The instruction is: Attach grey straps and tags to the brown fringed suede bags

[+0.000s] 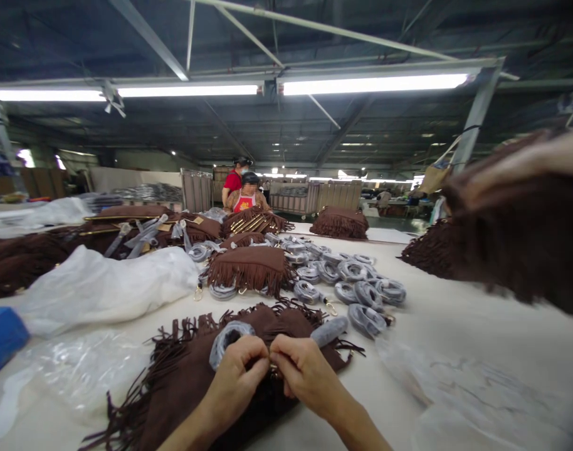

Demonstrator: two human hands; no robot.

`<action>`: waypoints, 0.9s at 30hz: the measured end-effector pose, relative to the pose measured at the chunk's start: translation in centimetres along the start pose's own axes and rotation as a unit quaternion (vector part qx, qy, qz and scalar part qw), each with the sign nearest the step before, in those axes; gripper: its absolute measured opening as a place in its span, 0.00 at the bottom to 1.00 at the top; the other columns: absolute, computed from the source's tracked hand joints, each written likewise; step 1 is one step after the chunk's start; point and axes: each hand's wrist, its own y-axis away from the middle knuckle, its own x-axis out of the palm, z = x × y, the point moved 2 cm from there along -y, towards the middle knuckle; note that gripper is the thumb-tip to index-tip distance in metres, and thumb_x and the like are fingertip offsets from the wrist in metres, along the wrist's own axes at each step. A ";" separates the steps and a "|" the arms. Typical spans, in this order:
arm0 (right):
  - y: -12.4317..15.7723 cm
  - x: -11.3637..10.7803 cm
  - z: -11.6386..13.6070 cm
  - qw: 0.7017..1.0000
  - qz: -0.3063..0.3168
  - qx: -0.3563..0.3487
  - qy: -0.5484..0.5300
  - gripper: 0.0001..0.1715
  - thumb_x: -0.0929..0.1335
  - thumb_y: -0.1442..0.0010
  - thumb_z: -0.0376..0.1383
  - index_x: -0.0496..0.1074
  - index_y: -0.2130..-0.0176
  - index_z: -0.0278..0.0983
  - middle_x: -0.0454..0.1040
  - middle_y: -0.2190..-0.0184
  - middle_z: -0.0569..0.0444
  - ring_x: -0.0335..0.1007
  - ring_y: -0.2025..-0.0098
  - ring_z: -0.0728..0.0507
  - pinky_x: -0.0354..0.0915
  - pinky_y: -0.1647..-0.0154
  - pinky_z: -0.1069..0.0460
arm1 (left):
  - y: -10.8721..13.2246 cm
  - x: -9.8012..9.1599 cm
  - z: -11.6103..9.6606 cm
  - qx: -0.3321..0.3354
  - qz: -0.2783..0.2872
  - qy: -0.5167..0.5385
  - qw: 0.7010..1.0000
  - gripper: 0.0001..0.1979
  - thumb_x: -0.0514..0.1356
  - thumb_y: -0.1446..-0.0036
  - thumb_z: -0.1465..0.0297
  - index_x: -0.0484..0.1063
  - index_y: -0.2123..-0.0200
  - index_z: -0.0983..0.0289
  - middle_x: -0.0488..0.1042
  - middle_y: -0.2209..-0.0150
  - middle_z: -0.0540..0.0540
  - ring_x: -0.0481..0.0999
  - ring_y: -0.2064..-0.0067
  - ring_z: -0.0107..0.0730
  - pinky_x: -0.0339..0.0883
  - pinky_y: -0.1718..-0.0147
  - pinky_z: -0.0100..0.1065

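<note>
A dark brown fringed bag [173,391] lies on the table right before me, its fringe spread out at the left and far side. My left hand [239,376] is closed in a pinch over it, fingertips at a small gold metal fitting [273,371]. From the other side my right hand [310,373] pinches at the same fitting; its exact shape is mostly hidden by the fingers. On the bag beside my left hand rests a coiled strap in grey wrapping [220,341]. A grey wrapped roll [330,330] lies past my right hand.
Several wrapped strap coils [352,270] and another fringed bag [251,266] lie farther back. White plastic sheeting [112,285] and a blue box [2,338] are at left. At right, another person's arm [526,166] holds blurred brown fringed pieces [526,232]. Two people [245,191] are across the table.
</note>
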 end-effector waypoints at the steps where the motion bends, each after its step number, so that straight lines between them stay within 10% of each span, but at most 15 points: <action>1: 0.0 -0.1 0.2 0.999 0.001 -0.019 0.029 0.14 0.60 0.38 0.31 0.62 0.76 0.38 0.63 0.83 0.62 0.62 0.82 0.52 0.54 0.81 0.58 | 0.1 0.2 0.0 0.004 0.002 -0.008 1.000 0.10 0.52 0.47 0.70 0.62 0.80 0.62 0.66 0.76 0.50 0.65 0.69 0.33 0.57 0.68 0.32; 5: -0.2 -0.1 0.3 0.994 -0.008 -0.063 0.093 0.14 0.62 0.42 0.28 0.61 0.78 0.38 0.65 0.80 0.60 0.62 0.76 0.50 0.53 0.75 0.56 | 0.1 0.5 0.1 0.022 -0.003 -0.040 0.999 0.12 0.52 0.46 0.70 0.58 0.81 0.61 0.64 0.77 0.49 0.63 0.70 0.33 0.56 0.68 0.32; 11: -0.5 -0.7 -0.2 0.996 -0.040 0.061 -0.050 0.13 0.62 0.38 0.39 0.71 0.70 0.38 0.63 0.86 0.62 0.60 0.86 0.51 0.56 0.84 0.57 | -1.4 -2.9 0.7 0.033 -0.021 -0.072 0.997 0.08 0.51 0.45 0.70 0.71 0.66 0.62 0.74 0.62 0.55 0.71 0.58 0.37 0.63 0.57 0.34; 18: 0.0 -2.8 0.5 0.976 -0.116 0.108 -0.149 0.23 0.66 0.45 0.52 0.72 0.64 0.35 0.73 0.76 0.55 0.65 0.84 0.52 0.60 0.87 0.58 | -2.0 -5.8 5.3 -0.115 -0.002 -0.280 0.953 0.15 0.52 0.50 0.78 0.69 0.59 0.65 0.76 0.59 0.58 0.74 0.55 0.40 0.63 0.53 0.37; 24: 2.6 -3.2 3.5 0.972 -0.067 0.119 -0.192 0.36 0.72 0.50 0.45 0.64 0.44 0.39 0.71 0.53 0.49 0.68 0.72 0.51 0.63 0.82 0.59 | -0.8 -4.2 -2.5 0.041 -0.067 -0.259 0.963 0.15 0.53 0.50 0.78 0.68 0.58 0.63 0.71 0.57 0.57 0.69 0.53 0.41 0.63 0.53 0.37; 27: 3.6 -3.4 5.2 0.989 -0.063 0.057 -0.120 0.34 0.73 0.50 0.37 0.66 0.45 0.39 0.73 0.57 0.53 0.68 0.66 0.48 0.67 0.70 0.56 | -0.4 -2.9 -7.6 0.099 -0.017 -0.284 0.954 0.15 0.53 0.51 0.78 0.69 0.60 0.61 0.69 0.58 0.56 0.68 0.53 0.41 0.63 0.53 0.38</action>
